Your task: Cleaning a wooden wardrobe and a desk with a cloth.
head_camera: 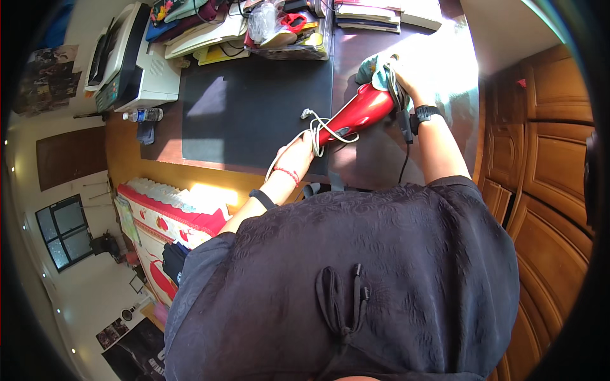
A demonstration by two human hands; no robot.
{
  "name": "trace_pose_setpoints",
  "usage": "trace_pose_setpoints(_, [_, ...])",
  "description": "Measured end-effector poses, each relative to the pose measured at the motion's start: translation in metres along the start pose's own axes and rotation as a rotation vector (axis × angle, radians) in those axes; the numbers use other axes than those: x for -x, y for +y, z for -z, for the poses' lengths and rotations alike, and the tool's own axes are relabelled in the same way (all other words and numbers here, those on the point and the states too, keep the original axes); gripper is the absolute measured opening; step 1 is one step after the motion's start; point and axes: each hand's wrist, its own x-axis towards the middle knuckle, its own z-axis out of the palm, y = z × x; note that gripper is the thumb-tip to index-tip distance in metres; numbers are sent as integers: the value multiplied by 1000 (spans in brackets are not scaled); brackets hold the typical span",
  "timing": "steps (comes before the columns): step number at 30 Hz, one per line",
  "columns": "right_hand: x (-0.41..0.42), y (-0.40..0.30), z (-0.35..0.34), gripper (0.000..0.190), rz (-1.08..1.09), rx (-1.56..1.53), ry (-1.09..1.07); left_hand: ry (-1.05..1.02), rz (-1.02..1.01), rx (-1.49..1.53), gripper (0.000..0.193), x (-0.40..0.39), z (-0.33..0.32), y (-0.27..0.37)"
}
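Note:
A glossy red handheld appliance (364,108), its exact kind not plain, lies slantwise between my hands above the desk. My left hand (301,147) grips its narrow lower end, where a white power cord (316,129) with a plug is looped around it. At the upper end my right hand (402,76) holds a light blue-green cloth (374,69) against the appliance, together with a dark coiled cable (394,88). A black block on a cable (405,126) hangs beside my right wrist. Strong glare partly washes out my right fingers.
The dark desk (352,164) bears a black desk mat (257,114). A printer (147,71) and a plastic water bottle (145,115) stand at the left. Along the back are an open box of small items (295,52) and stacked books (369,16). Wooden cabinet doors (557,157) rise at the right.

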Motion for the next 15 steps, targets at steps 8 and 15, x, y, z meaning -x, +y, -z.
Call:
trace_pose_setpoints(8, [81,-26,-45,54,677,647,185,-113,18,21,46,-1,-7,-12])
trace_pose_setpoints(15, [111,-24,-62,52,703,493,106,-144,28,50,51,1,-2,-9])
